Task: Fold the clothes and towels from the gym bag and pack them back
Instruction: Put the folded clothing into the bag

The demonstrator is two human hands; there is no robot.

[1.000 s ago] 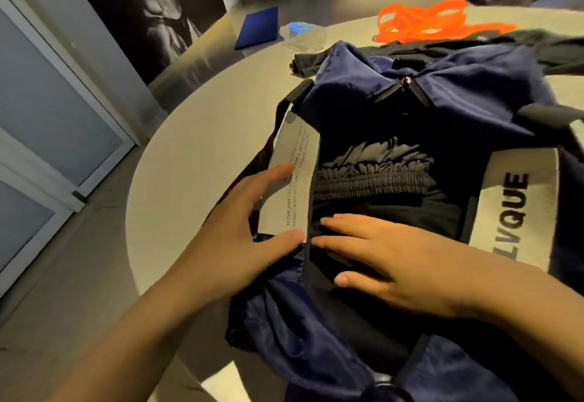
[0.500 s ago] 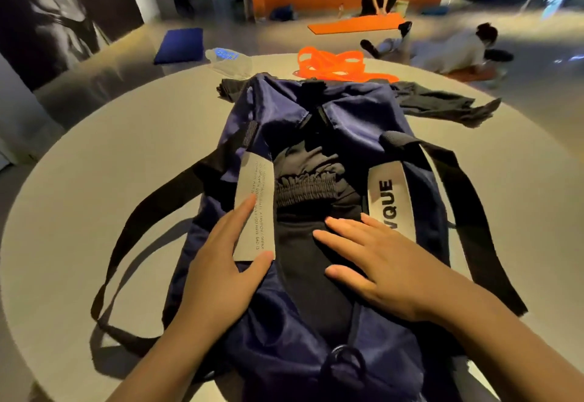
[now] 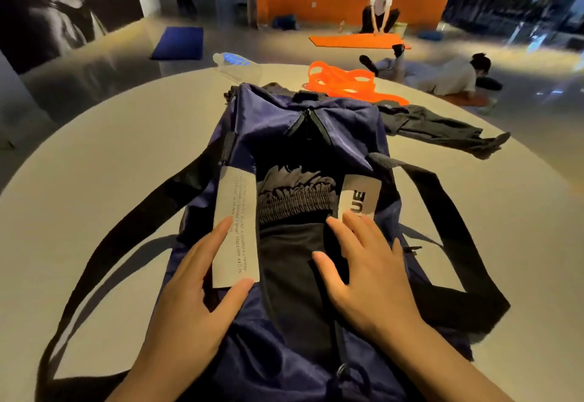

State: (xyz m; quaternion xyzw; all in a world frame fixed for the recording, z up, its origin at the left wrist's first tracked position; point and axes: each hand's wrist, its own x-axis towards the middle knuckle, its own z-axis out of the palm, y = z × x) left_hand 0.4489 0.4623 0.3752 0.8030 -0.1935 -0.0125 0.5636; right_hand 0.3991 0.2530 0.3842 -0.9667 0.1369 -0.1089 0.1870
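Folded black garment, elastic waistband toward 12 o'clock, sits inside the open navy gym bag at table centre; long axis runs 12–6. Left hand flat, fingers straight, on the bag's 9 o'clock rim. Right hand flat on the 3 o'clock rim, gripping nothing. Unpacked dark garment lies at 2 o'clock; right hand nearer.

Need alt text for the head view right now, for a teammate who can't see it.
Both hands, left hand and right hand, rest flat on an open navy gym bag holding folded black clothes on a round table. A dark garment and orange bands lie behind it.
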